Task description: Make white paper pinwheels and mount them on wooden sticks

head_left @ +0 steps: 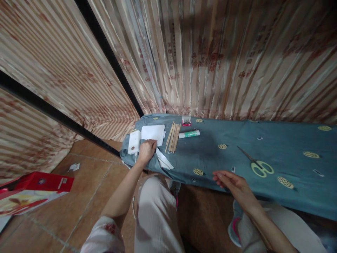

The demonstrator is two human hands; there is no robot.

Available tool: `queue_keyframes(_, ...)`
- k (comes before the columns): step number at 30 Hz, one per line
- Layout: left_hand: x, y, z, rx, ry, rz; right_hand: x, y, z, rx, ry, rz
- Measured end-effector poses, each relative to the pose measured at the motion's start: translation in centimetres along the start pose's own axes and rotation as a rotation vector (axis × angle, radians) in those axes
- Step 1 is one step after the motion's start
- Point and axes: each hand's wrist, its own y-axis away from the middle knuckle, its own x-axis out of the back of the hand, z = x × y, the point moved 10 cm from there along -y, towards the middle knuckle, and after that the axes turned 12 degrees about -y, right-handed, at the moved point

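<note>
Your left hand (146, 149) curls over the near edge of the white paper (153, 133); the knuckles hide whether your fingers pinch a sheet. The flat, rectangular stack lies with its long axis running side to side. Just right of the paper, thin wooden sticks (173, 137) point away from you. Well right of the paper, your right hand (231, 182) rests loosely spread and empty on the teal cloth (223, 131).

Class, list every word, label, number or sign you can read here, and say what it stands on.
No text can be read.
Striped wall covering: red printed characters, too blurred.
Glue stick: green label, too small.
Red box at far left: white label, too small.
Small box beside the sticks: red label, too small.
</note>
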Motion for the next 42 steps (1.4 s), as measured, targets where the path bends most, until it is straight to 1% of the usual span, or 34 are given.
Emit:
queue_keyframes(5, -0.2, -0.3, -0.4, 0.061, 0.031, 0.013, -0.2, -0.1, 0.0, 0.017, 0.032, -0.012)
queue_keyframes(12, 0.3, -0.4, 0.4, 0.083, 0.074, 0.038, -0.3, -0.1, 0.3, -0.003, 0.016, -0.004)
queue_keyframes(18, 0.8, -0.7, 0.4, 0.184, 0.155, 0.087, -0.4, -0.1, 0.2, 0.006, 0.039, -0.016)
queue_keyframes(22, 1.6, -1.1, 1.3, 0.206, 0.218, 0.101, -0.5, 0.0, 0.2, -0.006, 0.031, -0.025)
queue_keyframes(24, 2.2, -1.0, 2.5, 0.179, 0.25, 0.108, -0.4, -0.1, 0.3, -0.007, 0.027, -0.026)
queue_keyframes(25, 2.6, -0.9, 3.4, 0.145, 0.27, 0.114, -0.3, -0.1, 0.3, -0.002, 0.03, -0.03)
queue_keyframes(27, 3.4, -0.4, 6.0, 0.031, 0.293, 0.118, -0.2, -0.1, 0.3, 0.029, 0.052, -0.04)
queue_keyframes(28, 3.7, 0.0, 7.6, -0.04, 0.289, 0.117, 0.1, -0.1, 0.2, 0.057, 0.078, -0.033)
queue_keyframes(30, 3.8, 1.3, 11.4, -0.199, 0.262, 0.108, 0.9, 0.2, -0.4, 0.147, 0.193, 0.03)
queue_keyframes(32, 3.0, 3.1, 15.6, -0.372, 0.243, 0.049, 1.7, 0.9, -2.0, 0.31, 0.384, 0.126)
queue_keyframes(33, 2.3, 4.1, 17.7, -0.455, 0.238, 0.009, 1.6, 1.5, -3.0, 0.412, 0.494, 0.156)
queue_keyframes(34, 1.6, 5.2, 19.7, -0.532, 0.242, -0.031, 1.3, 2.2, -3.9, 0.522, 0.6, 0.17)
queue_keyframes(35, 0.9, 6.3, 21.5, -0.595, 0.248, -0.06, 0.7, 2.8, -4.6, 0.625, 0.691, 0.151)
queue_keyframes(36, 0.1, 7.3, 23.2, -0.65, 0.253, -0.089, 0.2, 3.3, -4.9, 0.691, 0.777, 0.125)
queue_keyframes(37, -0.5, 8.3, 24.7, -0.697, 0.26, -0.112, 0.0, 3.5, -4.9, 0.731, 0.846, 0.106)
queue_keyframes(39, -1.6, 9.8, 27.2, -0.769, 0.282, -0.153, 0.0, 3.6, -4.3, 0.754, 0.942, 0.037)
queue_keyframes(42, -2.3, 10.9, 29.5, -0.825, 0.334, -0.188, 1.5, 3.3, -3.5, 0.732, 0.992, 0.01)
